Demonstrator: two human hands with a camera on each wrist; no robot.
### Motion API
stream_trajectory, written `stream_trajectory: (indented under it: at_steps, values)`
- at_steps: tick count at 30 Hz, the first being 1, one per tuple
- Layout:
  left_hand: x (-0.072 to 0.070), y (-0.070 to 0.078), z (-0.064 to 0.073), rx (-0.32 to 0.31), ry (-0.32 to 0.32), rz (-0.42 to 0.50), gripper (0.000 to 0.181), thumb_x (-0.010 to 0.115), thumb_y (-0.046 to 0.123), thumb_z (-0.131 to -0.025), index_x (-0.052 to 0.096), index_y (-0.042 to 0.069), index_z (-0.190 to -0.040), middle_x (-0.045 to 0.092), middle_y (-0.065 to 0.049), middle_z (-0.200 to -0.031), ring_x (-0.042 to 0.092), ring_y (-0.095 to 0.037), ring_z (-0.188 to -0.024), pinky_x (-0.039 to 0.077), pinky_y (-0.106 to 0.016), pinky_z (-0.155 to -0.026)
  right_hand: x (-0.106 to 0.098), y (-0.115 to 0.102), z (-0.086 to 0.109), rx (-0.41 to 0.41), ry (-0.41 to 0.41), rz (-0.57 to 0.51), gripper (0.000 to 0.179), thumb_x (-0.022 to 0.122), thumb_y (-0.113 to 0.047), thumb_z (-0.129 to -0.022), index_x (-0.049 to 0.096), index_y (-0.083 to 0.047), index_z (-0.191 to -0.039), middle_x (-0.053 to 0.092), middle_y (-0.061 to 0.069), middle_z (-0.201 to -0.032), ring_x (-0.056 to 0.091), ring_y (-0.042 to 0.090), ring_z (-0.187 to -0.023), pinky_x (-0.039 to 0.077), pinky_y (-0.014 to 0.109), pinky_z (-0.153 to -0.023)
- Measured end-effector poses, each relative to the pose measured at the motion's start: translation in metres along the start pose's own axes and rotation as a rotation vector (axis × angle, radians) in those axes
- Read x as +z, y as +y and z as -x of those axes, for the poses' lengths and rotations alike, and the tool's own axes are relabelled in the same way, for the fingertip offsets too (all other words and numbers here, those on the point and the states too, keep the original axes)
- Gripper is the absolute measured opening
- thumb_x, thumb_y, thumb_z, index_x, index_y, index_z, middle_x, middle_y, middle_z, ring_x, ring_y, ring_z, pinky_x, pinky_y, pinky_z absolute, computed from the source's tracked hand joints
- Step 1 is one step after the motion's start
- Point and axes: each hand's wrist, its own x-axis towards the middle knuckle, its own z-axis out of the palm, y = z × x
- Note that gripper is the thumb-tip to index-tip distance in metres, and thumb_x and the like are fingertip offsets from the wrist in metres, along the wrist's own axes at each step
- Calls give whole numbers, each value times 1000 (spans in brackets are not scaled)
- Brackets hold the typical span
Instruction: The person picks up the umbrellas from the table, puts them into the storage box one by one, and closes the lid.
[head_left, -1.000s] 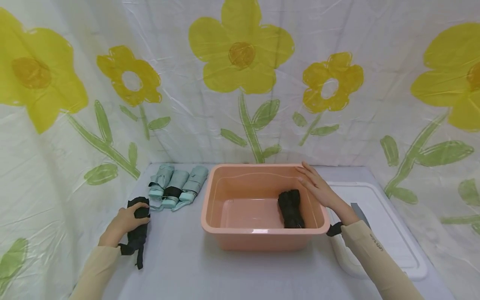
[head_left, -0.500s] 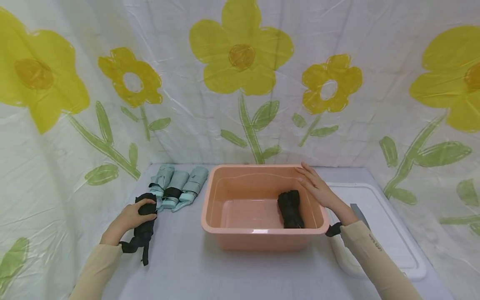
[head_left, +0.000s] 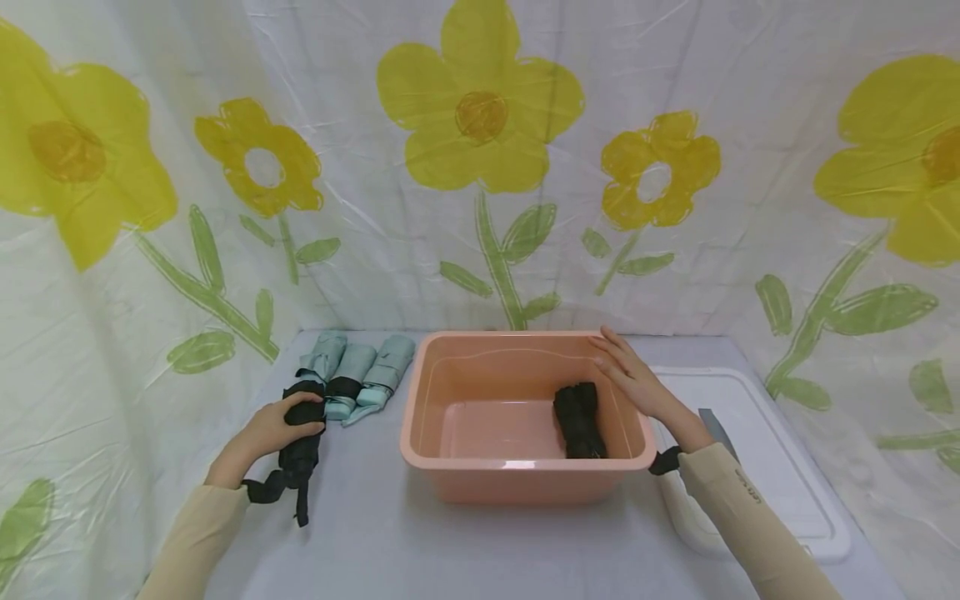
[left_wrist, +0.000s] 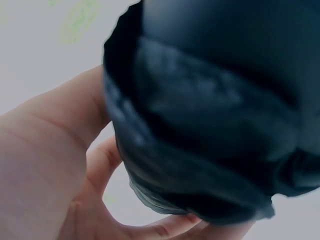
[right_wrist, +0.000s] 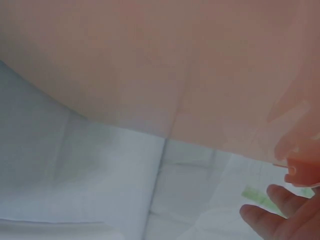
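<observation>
My left hand (head_left: 279, 429) grips a black folded umbrella (head_left: 299, 454) at the left, thumb and fingers curled round it. Its strap hangs toward the near side. The left wrist view shows the dark cloth of the umbrella (left_wrist: 200, 130) close up, fingers wrapped about it. Just behind lie several light teal folded umbrellas (head_left: 386, 367) side by side; the black one overlaps the leftmost in the head view. My right hand (head_left: 633, 379) rests with fingers extended on the right back rim of a pink plastic bin (head_left: 480, 483). Inside the bin, at the right, lies another black folded umbrella (head_left: 580, 421).
A white lid (head_left: 780, 483) lies flat to the right of the bin, beneath my right forearm, with a grey piece (head_left: 718, 432) on it. A white curtain with yellow flowers (head_left: 480, 117) closes off the back and sides of the white table (head_left: 360, 533).
My left hand has moved rightward with the black umbrella, closer to the teal ones. The right hand stays on the bin's rim.
</observation>
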Motion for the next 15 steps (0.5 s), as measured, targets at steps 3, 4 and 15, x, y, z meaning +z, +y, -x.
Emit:
stream_trajectory:
  at_steps: [3, 4, 15]
  values:
    - [0, 7, 1, 21, 8, 14, 49, 68, 32, -81, 54, 6, -120, 52, -37, -117, 53, -51, -100, 45, -57, -79, -3, -15, 4, -1, -7, -23, 47, 43, -16, -99, 32, -1, -142, 5, 20, -153, 4, 43, -139, 15, 67, -101]
    - [-1, 9, 1, 27, 9, 24, 49, 68, 32, -81, 54, 6, -120, 52, -37, -117, 54, -51, -100, 45, -56, -79, -3, -21, 5, 0, -10, -29, 47, 43, -15, -99, 31, 1, -142, 6, 21, -153, 4, 44, -139, 15, 67, -101]
    - [-8, 24, -3, 4, -78, 158, 53, 62, 40, -86, 49, 12, -129, 41, -31, -134, 44, -51, -115, 41, -58, -84, -6, -39, 9, 16, -10, -19, 47, 43, -13, -98, 32, 3, -141, 7, 23, -152, 6, 45, -138, 16, 67, -101]
